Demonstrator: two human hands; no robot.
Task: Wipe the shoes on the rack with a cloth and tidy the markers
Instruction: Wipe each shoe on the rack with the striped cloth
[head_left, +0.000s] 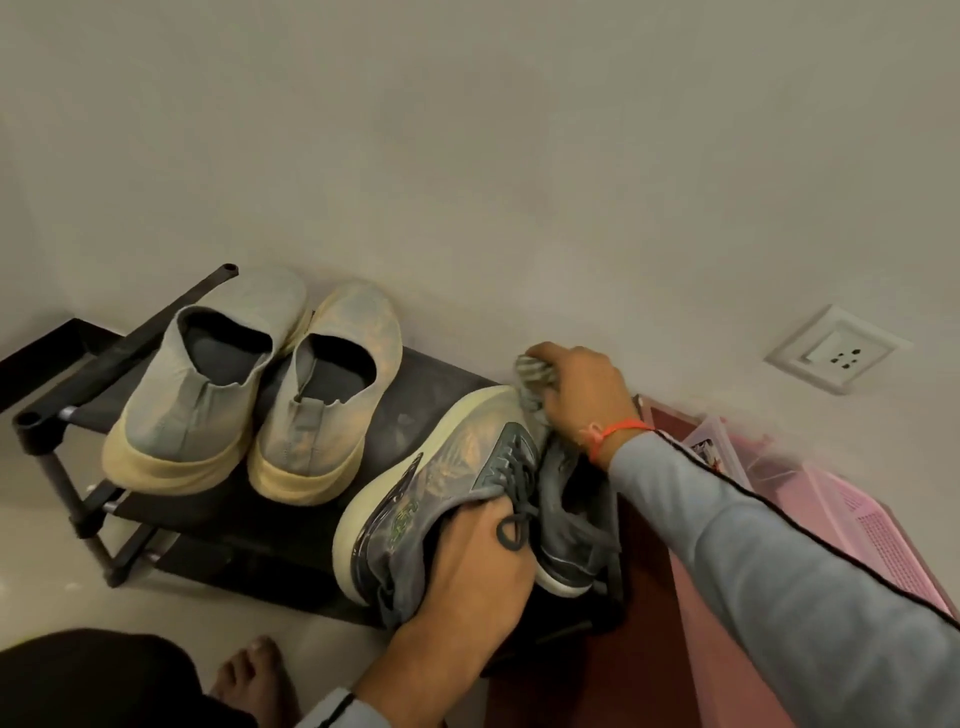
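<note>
Nearest, at six o'clock, the left hand (470, 582) grips a grey sneaker (436, 499) on the black rack (156, 514). Slip-on shoes (249, 384) sit at ten o'clock. Right hand (582, 395) bunches a cloth (532, 371) against the sneaker's toe.

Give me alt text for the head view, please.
The left hand grips a grey laced sneaker tilted on the black shoe rack, while the right hand presses a cloth to its toe. Two pale slip-on shoes sit alongside.
</note>
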